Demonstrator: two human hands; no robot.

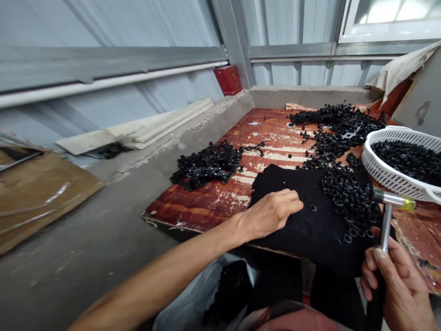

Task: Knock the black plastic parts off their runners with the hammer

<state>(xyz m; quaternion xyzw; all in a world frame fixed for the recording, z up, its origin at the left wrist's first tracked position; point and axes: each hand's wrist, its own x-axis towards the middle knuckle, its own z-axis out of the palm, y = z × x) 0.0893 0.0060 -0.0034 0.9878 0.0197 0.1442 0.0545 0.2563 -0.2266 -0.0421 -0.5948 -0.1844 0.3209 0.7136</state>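
Observation:
In my right hand (396,271) is a small hammer (386,230) with a metal shaft, a black grip and a head with a clear yellow face. My left hand (275,211) is closed over the black cloth (303,239), its fingertips curled under, and whatever they pinch is hidden. Just right of those fingers lies one small black ring-shaped part (313,208). A heap of similar black rings (351,197) covers the right side of the cloth, between my hands and close to the hammer head.
Black branched pieces (210,163) lie piled on the worn red table (193,214) at left, with a larger pile (337,124) at the back. A white basket (396,172) of black parts stands at right. Against the wall sits a red box (228,80).

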